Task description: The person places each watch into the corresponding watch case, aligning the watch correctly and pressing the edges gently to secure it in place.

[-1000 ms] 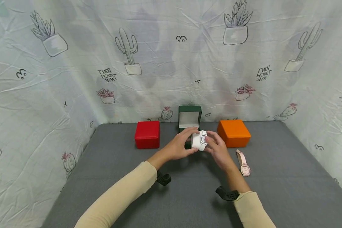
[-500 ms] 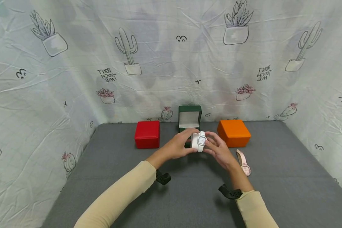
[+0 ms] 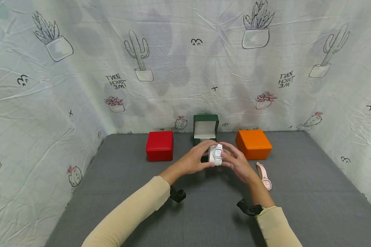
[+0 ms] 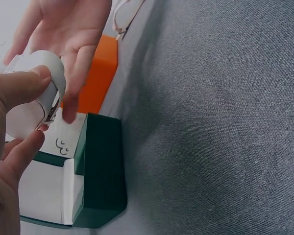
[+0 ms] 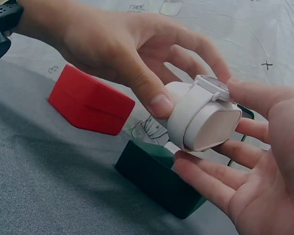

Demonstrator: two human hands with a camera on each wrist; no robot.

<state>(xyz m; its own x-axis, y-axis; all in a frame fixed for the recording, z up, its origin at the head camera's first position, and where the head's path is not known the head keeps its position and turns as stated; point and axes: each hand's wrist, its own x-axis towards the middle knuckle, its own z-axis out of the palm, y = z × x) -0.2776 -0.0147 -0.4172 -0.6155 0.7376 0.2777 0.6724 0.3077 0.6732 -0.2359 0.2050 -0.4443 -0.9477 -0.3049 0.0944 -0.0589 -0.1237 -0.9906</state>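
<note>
A white wristwatch is wrapped round a white watch cushion, held up in front of the green box. My left hand grips the cushion from the left, its thumb and fingers round one end. From the other side my right hand holds the watch, thumb at the dial's edge and fingertips below the strap in the right wrist view. Behind them stands the green watch box, lid up, with a pale lining; my hands cover much of its base.
A closed red box stands left of the green one, a closed orange box to its right. A pink wristwatch lies on the grey tablecloth beside my right forearm. A printed white curtain hangs behind the table.
The watch on its cushion has turned so its dial faces more toward the head camera, and it has come slightly lower. Both hands stay on it; the boxes have not moved.
</note>
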